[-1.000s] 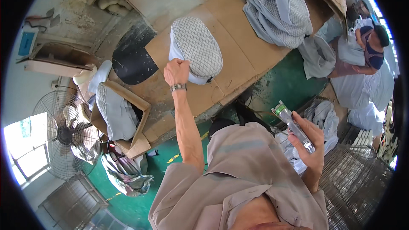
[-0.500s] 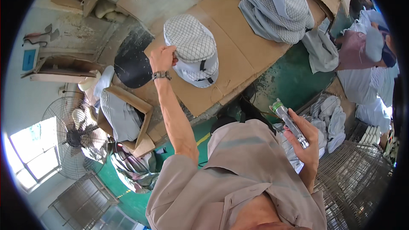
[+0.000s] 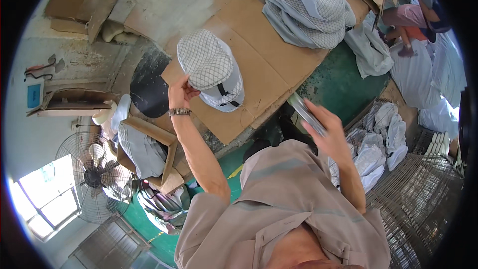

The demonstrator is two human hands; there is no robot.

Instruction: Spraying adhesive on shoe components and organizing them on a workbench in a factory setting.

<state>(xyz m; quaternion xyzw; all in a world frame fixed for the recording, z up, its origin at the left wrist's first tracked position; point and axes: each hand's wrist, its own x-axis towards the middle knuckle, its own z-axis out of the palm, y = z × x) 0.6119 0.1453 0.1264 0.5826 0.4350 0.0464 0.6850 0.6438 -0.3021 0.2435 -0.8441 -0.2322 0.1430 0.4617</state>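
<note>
A pale grey checked cap (image 3: pixel 206 62) with short dark straps sits on a cardboard sheet (image 3: pixel 259 60) on the worktable. The fingers of my left hand (image 3: pixel 181 93) are closed on the cap's near left edge. To the right, over the table's front edge, my right hand (image 3: pixel 328 132) grips a slim handheld trimmer (image 3: pixel 306 113) with a clear, silvery body and a greenish end. The trimmer is apart from the cap and blurred by motion, so its tip is unclear.
A heap of similar caps (image 3: pixel 308 10) lies at the table's far right. More caps fill a crate (image 3: pixel 378 134) at right, beside wire racks (image 3: pixel 418 199). A fan (image 3: pixel 92 177) and an open carton (image 3: pixel 167 142) stand at left. Another person (image 3: pixel 413 17) is at far right.
My right hand has brought the trimmer up and left, closer to the table. My left hand still holds the cap, which appears lower and further left as the whole view has shifted.
</note>
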